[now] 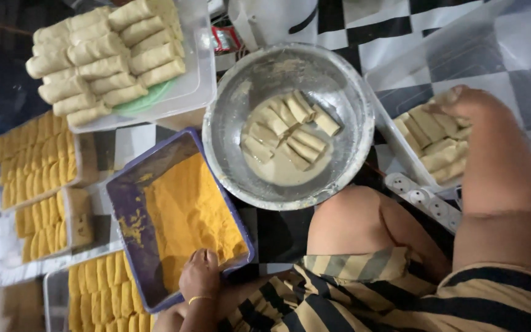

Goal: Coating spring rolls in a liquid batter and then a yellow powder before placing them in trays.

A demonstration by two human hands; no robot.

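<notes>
My left hand grips the near rim of a purple tray filled with orange breadcrumbs. My right hand reaches into a clear plastic tub at the right and rests on a pile of pale uncoated rolls; its fingers are hidden among them. Between both hands stands a round metal bowl with several rolls lying in beige batter.
At the top left, a clear tub is heaped with pale rolls. Trays of orange crumbed rolls line the left side and bottom left. A white power strip lies by my knee. The floor is checkered.
</notes>
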